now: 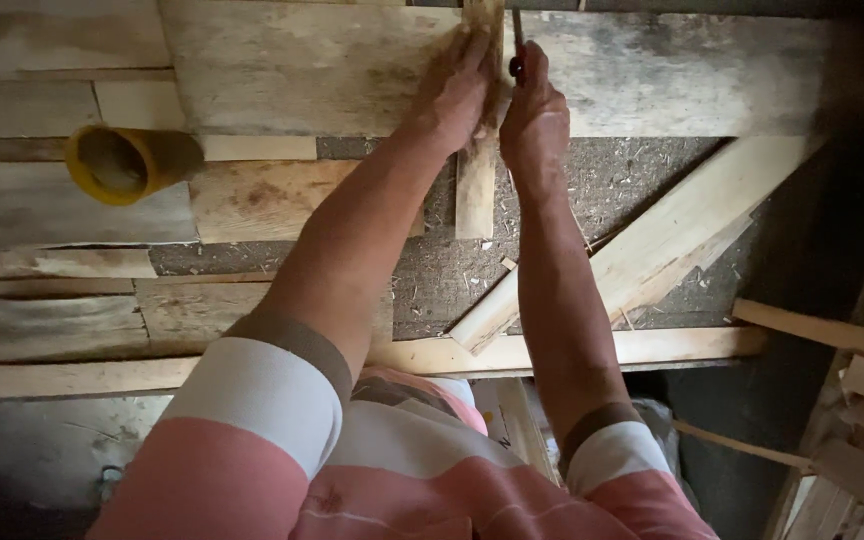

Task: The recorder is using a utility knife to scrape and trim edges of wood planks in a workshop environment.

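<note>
Left hand (462, 95) pressed flat on a narrow wooden strip (475, 185), pinning it upright against the wide board (292, 65) at the bench's far side. Right hand (532, 125) clenched around a thin red-handled tool (517, 45), tip set at the strip's right edge near the top. Strip positioned and steadied, apparently early in the work; no finished mark or cut discernible. Yellow cup (122, 162) lying at left, a slanted plank (652, 245) at right, sawdust between.
</note>
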